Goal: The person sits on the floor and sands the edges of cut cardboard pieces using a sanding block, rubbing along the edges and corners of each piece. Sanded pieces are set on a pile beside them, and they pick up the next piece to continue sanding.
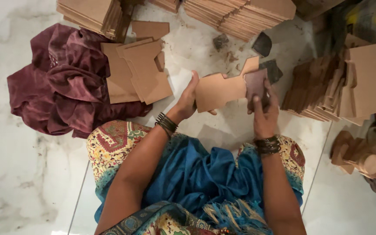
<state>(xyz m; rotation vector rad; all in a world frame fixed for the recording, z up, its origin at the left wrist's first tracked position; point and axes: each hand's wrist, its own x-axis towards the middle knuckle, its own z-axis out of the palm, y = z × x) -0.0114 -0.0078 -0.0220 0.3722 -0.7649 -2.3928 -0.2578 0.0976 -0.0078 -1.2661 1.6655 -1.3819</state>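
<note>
Gripping a notched fibreboard piece (218, 89) in the left hand (188, 98), a person presses dark sandpaper (255, 85) against it with the right hand (264, 113), loose pieces (138, 69) left of it, stacks (327, 87) right.

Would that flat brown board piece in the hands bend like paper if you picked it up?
Probably not. The board piece stays flat though the left hand holds only one end, so it looks stiff. It seems thin, so likely light. The right hand presses a dark pad on it without visible bending.
</note>
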